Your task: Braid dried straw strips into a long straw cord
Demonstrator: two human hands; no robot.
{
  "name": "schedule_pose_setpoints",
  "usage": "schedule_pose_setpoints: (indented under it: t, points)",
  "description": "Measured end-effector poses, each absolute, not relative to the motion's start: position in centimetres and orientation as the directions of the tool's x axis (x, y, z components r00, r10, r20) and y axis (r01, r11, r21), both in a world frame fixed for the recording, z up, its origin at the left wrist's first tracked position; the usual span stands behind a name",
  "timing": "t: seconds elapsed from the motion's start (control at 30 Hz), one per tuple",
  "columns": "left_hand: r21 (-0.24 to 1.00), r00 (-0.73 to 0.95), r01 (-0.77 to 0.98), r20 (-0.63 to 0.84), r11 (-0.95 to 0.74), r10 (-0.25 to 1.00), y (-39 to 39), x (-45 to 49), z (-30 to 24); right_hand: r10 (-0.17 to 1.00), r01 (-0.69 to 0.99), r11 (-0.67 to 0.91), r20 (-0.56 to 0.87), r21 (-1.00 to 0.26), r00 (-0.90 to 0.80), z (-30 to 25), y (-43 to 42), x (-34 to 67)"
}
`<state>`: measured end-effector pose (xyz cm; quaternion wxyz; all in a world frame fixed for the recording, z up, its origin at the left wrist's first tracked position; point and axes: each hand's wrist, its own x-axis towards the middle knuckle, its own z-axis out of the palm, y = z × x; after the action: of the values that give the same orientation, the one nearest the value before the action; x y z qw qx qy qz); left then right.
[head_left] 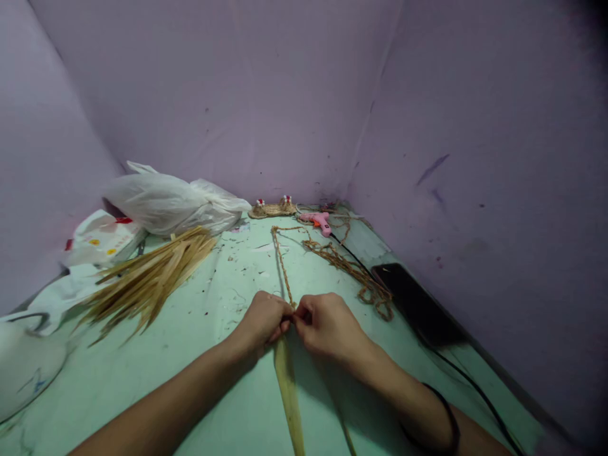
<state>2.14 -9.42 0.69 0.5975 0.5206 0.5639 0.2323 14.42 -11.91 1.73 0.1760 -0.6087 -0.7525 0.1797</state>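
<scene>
My left hand (268, 322) and my right hand (327, 324) meet fingertip to fingertip over the middle of the green table. Both pinch the near end of a thin braided cord (283, 269), which runs away from me and bends to the right near the back. From under my hands a broad, dry leaf strip (288, 392) hangs toward me. A narrower strip (342, 418) trails below my right hand. The exact spot where cord and strips join is hidden by my fingers.
Loose dry leaf strips (156, 272) lie at left beside a white plastic bag (175, 199). Right of my hands are a coiled braid (354, 269), a pink glue gun (319, 221) with its cord, and a black phone (418, 304). Woven slippers (272, 210) rest against the wall.
</scene>
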Motion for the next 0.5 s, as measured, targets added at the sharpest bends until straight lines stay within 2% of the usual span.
schedule_pose_setpoints:
  t: [0.13,0.23,0.3,0.37,0.43,0.5]
  points:
    - [0.898,0.287,0.209,-0.434,0.387,0.854,-9.4,1.9,0.9,0.956,0.910,0.293,0.089,-0.294,-0.279,1.9,-12.9,13.7]
    - [0.909,0.296,0.246,-0.400,0.336,0.867,-9.1,1.7,0.4,0.946,0.908,0.325,0.106,-0.263,-0.307,2.0,-13.0,13.9]
    - [0.918,0.309,0.239,-0.382,0.317,0.871,-8.9,1.6,0.1,0.949,0.873,0.311,0.074,-0.376,-0.306,2.1,-12.5,14.5]
    - [0.922,0.321,0.209,-0.379,0.326,0.868,-8.7,1.5,0.0,0.961,0.774,0.228,0.011,-0.591,-0.275,2.2,-11.7,15.3]
    - [0.916,0.329,0.198,-0.397,0.348,0.857,-8.6,1.5,0.1,0.981,0.600,0.075,-0.050,-0.796,-0.188,2.1,-10.8,16.0]
    - [0.912,0.339,0.202,-0.406,0.356,0.849,-8.6,1.5,0.3,0.981,0.381,-0.118,-0.168,-0.917,-0.101,1.9,-10.1,16.1]
